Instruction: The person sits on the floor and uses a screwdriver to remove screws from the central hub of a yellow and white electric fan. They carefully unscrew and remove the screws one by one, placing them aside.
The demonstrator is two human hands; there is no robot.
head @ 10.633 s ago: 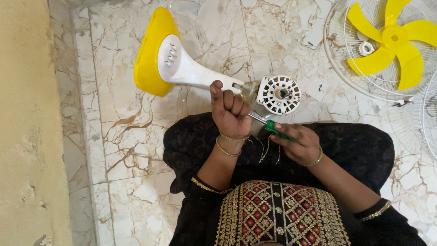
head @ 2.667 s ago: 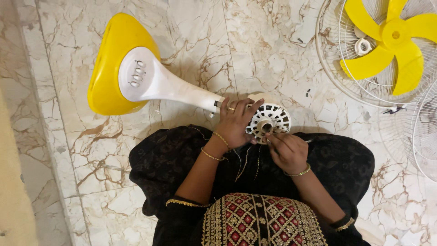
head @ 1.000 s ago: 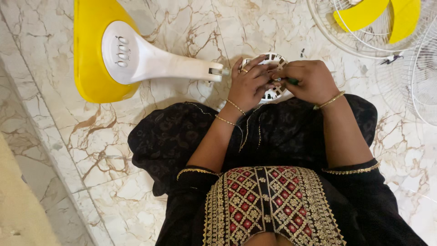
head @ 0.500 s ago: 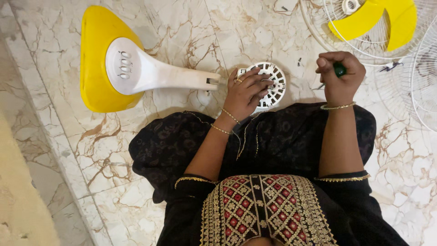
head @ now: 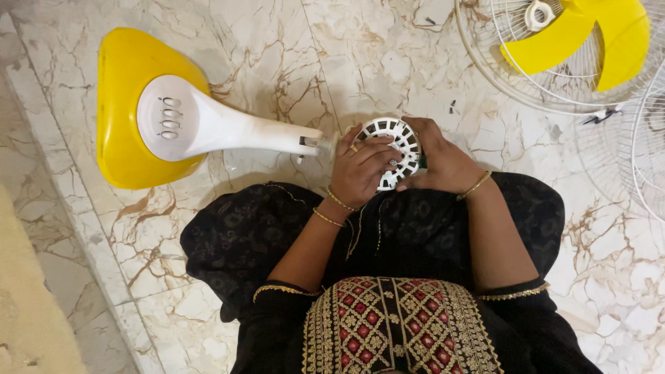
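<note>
A table fan lies on its side on the marble floor, with a yellow base and a white neck. Its round white slotted motor housing rests just in front of my lap. My left hand presses over the housing's front, fingers spread across the slots. My right hand cups the housing's right side. A sliver of the green screwdriver handle shows at that palm; the tool's shaft is hidden.
A white wire fan grille holding the yellow blade lies at the upper right. A second grille sits at the right edge. Small dark screws lie on the floor. A beige wall runs along the left.
My right hand, raised to the right with the green screwdriver half a second ago, has come back down against the motor housing. My left hand stayed on the housing.
</note>
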